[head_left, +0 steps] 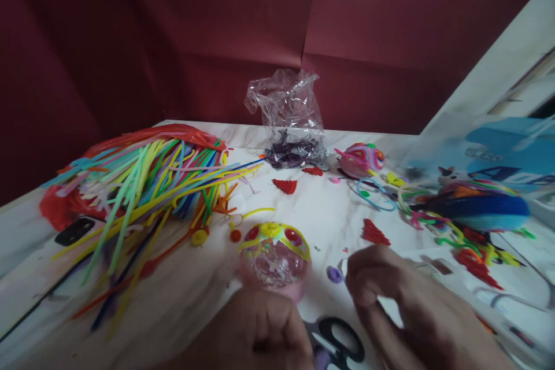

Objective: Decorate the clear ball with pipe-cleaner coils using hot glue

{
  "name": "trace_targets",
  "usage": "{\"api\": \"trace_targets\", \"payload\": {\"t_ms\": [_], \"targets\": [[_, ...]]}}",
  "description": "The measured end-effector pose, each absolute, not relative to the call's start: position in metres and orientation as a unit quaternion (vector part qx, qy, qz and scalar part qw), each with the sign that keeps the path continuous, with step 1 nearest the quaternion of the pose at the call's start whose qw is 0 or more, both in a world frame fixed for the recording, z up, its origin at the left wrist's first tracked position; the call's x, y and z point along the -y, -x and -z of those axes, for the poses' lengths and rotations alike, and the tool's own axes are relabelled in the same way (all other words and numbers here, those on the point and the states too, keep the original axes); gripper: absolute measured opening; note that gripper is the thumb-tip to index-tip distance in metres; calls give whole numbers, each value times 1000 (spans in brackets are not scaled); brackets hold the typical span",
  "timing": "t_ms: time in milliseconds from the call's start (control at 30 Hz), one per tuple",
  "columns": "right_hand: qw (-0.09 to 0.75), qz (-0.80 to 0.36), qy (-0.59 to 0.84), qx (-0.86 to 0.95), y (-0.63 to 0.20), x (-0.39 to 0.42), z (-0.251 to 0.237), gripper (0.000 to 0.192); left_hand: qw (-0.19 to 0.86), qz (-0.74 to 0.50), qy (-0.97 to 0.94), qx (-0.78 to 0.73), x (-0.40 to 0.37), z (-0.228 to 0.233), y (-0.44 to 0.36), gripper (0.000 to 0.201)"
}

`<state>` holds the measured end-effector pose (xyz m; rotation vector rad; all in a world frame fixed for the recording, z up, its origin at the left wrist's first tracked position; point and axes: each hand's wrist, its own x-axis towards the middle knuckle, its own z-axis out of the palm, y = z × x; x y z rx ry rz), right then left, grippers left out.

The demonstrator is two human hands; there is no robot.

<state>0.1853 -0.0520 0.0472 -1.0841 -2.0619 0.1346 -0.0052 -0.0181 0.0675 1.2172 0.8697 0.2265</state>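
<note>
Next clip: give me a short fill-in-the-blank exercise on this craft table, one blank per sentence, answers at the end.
1. The left hand holds a clear ball trimmed with yellow and ____ pieces.
2. The black-handled ____ lie on the table between the left hand and the right hand.
3. The clear plastic bag stands against the ____ backdrop.
4. The pile of pipe cleaners lies to the ____ of the ball.

Answers: red; scissors; dark red; left

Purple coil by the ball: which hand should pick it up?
Probably the right hand: its fingertips sit right beside the purple coil. The left hand is closed below the ball, seemingly holding it.
</note>
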Motion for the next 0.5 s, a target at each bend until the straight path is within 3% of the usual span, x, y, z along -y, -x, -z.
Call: {"api": "trace_targets", "payload": {"t_ms": [100,267,400,500], "targets": [[415,-244,432,763,-179,52,-48,9,699,-142,-583,-389,18,-61,4,19],[318,-529,345,707,-171,47,-49,35,638,-157,-649,-384,21,-46,4,16],[260,-559,306,725,-176,41,-49,40,622,-114,-674,-383,22,-51,5,13],[247,-473,318,784,-178,44,-44,33,622,-100,-670,-392,20,-56,3,11]]}}
